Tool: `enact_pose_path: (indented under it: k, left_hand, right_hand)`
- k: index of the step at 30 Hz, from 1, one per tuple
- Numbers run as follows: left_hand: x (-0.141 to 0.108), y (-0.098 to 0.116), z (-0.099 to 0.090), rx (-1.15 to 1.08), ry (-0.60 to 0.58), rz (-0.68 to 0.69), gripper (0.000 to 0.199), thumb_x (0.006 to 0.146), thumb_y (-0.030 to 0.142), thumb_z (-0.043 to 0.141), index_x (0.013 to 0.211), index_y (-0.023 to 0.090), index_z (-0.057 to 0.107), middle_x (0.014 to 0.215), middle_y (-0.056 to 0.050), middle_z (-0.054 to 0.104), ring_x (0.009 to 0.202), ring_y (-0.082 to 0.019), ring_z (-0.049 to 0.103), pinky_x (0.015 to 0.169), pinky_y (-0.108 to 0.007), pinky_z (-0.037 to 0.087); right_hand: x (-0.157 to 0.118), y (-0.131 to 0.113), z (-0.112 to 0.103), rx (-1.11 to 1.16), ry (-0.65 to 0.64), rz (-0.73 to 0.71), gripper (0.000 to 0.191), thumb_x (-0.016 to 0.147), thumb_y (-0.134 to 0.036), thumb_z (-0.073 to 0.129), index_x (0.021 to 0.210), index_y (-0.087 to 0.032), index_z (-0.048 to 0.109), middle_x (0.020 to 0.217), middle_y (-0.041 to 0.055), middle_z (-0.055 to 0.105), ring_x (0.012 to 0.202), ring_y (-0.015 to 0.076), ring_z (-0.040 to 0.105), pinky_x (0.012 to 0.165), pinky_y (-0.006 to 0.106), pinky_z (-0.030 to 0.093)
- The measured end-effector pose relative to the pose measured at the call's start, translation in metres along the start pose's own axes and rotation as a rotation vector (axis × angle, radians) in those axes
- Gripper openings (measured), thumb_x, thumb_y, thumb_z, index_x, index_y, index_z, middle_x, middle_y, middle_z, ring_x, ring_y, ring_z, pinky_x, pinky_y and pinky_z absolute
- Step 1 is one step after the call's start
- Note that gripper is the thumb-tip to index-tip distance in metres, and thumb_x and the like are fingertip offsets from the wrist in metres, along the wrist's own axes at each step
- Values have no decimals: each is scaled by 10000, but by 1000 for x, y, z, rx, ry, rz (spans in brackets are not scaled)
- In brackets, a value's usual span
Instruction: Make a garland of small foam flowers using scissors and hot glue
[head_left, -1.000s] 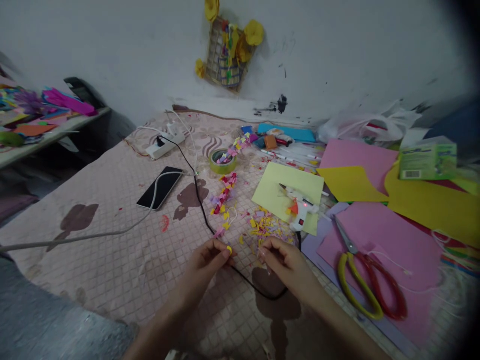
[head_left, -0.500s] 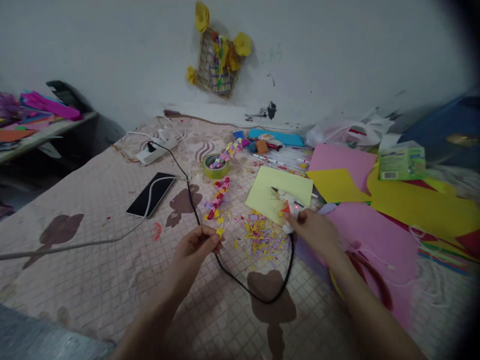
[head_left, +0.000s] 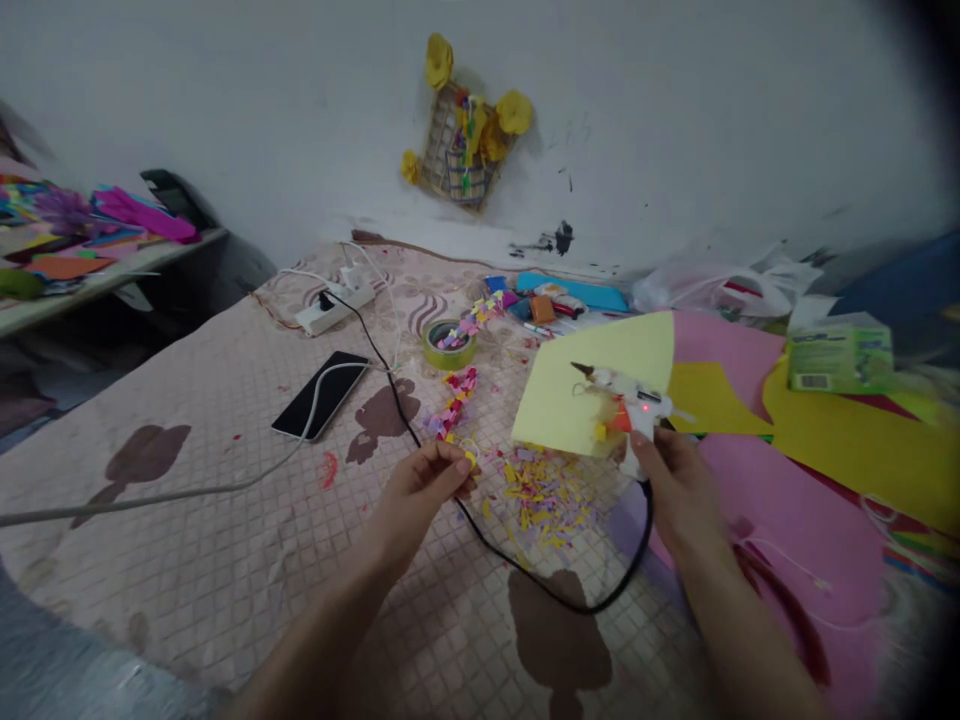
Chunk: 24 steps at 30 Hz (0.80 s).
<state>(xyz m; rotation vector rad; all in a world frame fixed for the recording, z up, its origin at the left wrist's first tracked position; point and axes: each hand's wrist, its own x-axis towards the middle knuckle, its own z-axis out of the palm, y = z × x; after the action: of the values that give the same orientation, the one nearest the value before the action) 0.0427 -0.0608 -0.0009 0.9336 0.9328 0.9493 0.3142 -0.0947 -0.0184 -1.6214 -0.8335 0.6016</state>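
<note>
My left hand [head_left: 421,495] is closed, thumb and fingertips pinching a small yellow paper piece [head_left: 471,456] with a thin white loop of string beside it. My right hand [head_left: 681,492] grips the handle of a white hot glue gun [head_left: 637,400], whose dark nozzle points left and whose red light is lit. Behind the gun a pale yellow sheet [head_left: 551,385] appears bent upward at its right side. Small yellow and purple paper scraps [head_left: 544,490] lie between my hands. A pink and red paper garland [head_left: 457,405] rests just beyond my left hand.
The gun's black cord [head_left: 517,568] loops across the tablecloth towards a white power strip [head_left: 334,308]. A phone [head_left: 321,395] lies at left, crossed by a grey cable. A tape roll [head_left: 448,345] sits behind the garland. Pink paper [head_left: 802,560] and a green box [head_left: 840,358] are at right.
My right hand has lifted the glue gun off the pale yellow sheet, and the sheet's right side has risen. My left hand keeps its pinch. The view has shifted slightly left.
</note>
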Motion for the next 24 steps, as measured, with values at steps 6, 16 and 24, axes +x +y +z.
enact_pose_path:
  k: [6, 16, 24]
  left_hand:
    - [1, 2, 3, -68, -25, -42, 171, 740, 292, 684, 754, 143, 600, 683, -1, 620, 619, -78, 555, 619, -207, 434]
    - [3, 3, 7, -41, -23, -43, 195, 718, 310, 701, 739, 146, 598, 687, 4, 615, 620, -82, 560, 629, -217, 438]
    - [42, 12, 46, -16, -186, -65, 185, 719, 284, 697, 752, 130, 600, 741, -29, 667, 712, -119, 627, 745, -268, 488]
  right_hand:
    - [-16, -11, 7, 480, -314, 313, 205, 666, -290, 741, 815, -200, 633, 660, -19, 575, 573, 111, 527, 495, 214, 452]
    - [-14, 6, 17, 530, -177, 310, 324, 656, -281, 720, 969, -243, 644, 967, 8, 698, 943, 222, 642, 765, 323, 530]
    - [-15, 1, 18, 521, -274, 329, 299, 742, -315, 646, 1030, -253, 599, 955, 10, 693, 833, 203, 654, 649, 300, 534]
